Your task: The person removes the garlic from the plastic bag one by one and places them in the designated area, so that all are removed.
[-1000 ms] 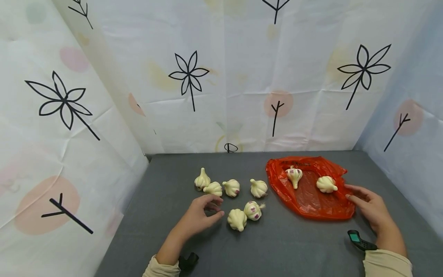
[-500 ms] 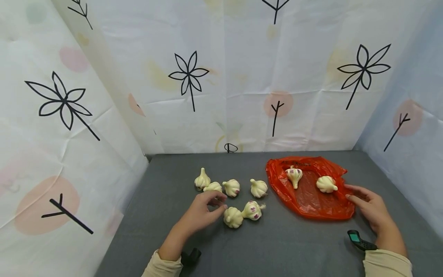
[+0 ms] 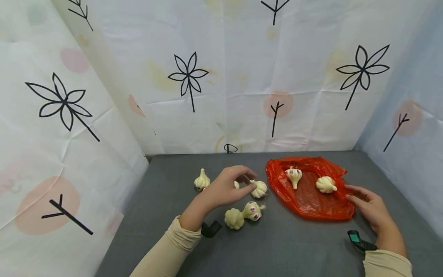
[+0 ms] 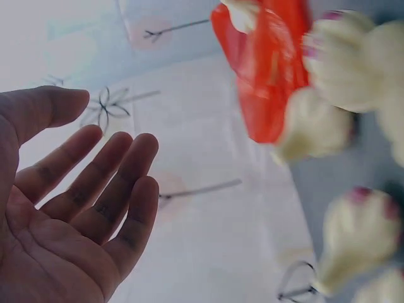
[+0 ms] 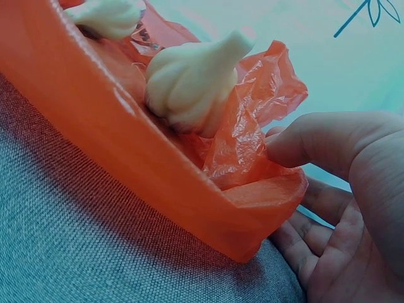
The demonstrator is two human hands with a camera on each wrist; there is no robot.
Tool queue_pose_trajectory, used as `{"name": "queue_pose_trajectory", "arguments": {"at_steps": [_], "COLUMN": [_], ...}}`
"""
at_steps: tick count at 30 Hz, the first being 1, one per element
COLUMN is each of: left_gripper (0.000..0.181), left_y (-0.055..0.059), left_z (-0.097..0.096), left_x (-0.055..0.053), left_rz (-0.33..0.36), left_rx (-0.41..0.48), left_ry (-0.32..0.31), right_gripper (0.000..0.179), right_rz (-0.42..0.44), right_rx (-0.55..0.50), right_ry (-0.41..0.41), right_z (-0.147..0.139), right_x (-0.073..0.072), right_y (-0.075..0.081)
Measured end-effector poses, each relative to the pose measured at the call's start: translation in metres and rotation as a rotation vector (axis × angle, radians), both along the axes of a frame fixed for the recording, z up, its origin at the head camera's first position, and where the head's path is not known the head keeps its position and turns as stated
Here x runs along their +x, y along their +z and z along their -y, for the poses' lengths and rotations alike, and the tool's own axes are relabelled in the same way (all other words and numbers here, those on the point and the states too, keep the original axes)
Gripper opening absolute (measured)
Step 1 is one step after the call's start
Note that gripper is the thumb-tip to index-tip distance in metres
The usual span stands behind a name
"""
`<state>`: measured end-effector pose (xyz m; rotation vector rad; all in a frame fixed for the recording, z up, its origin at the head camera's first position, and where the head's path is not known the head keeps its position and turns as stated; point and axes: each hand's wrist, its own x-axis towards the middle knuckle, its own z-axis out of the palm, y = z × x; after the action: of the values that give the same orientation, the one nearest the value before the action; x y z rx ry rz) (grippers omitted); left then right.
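Note:
A red plastic bag (image 3: pixel 311 202) lies spread with its mouth wide at the right of the table; two garlic bulbs sit in it, one at its left (image 3: pixel 293 176) and one at its right (image 3: pixel 326 184). My right hand (image 3: pixel 373 209) pinches the bag's right edge between thumb and fingers, as the right wrist view shows. Empty and loosely bent, my left hand (image 3: pixel 230 186) hovers just left of a garlic bulb (image 3: pixel 259 189) and hides part of the row behind it. In the left wrist view its palm (image 4: pixel 63 252) holds nothing.
Nearer on the grey table (image 3: pixel 277 250), a plain garlic bulb (image 3: pixel 234 219) lies against a purple-marked one (image 3: pixel 252 211). Another garlic bulb (image 3: pixel 202 180) stands at the back left. Patterned white cloth (image 3: pixel 225 77) hangs behind and on both sides.
The left hand first nudged the nearest garlic bulb against its neighbour, then moved up and right, leaving it, to the back row's right-hand bulb. The right hand keeps its place on the bag.

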<state>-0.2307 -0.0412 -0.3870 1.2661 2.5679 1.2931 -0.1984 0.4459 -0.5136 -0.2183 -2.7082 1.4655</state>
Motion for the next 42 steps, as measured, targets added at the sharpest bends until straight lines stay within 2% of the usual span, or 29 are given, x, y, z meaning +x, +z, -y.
{"name": "queue_pose_trajectory", "arguments": {"at_steps": [8, 12, 16, 21, 28, 36, 42], "left_gripper": [0.024, 0.024, 0.022, 0.023, 0.028, 0.031, 0.035], "left_y": [0.036, 0.046, 0.048, 0.035, 0.003, -0.025, -0.048], "left_z": [-0.054, -0.083, -0.11, -0.142, -0.168, -0.184, -0.19], "left_x": [-0.019, -0.029, -0.041, -0.058, -0.073, -0.078, -0.078], "left_rz": [0.002, -0.011, 0.001, 0.061, 0.145, 0.177, 0.147], "left_rx": [-0.029, -0.046, -0.05, -0.016, -0.021, -0.103, -0.161], "left_ry": [-0.092, -0.113, -0.105, -0.05, 0.065, 0.183, 0.262], "right_gripper": [0.053, 0.054, 0.055, 0.05, 0.052, 0.051, 0.05], "right_rz": [0.003, -0.001, -0.009, -0.031, -0.015, -0.032, -0.048], "right_rx": [-0.01, -0.001, 0.002, -0.01, -0.009, -0.027, -0.034], "right_ry": [0.007, 0.007, 0.002, 0.0, -0.005, 0.0, 0.007], "right_z": [0.002, 0.001, -0.001, -0.002, -0.004, -0.003, -0.002], "right_x": [-0.001, -0.003, -0.004, -0.002, -0.002, -0.002, 0.0], "right_y": [0.001, 0.003, 0.004, 0.004, 0.004, 0.003, -0.002]}}
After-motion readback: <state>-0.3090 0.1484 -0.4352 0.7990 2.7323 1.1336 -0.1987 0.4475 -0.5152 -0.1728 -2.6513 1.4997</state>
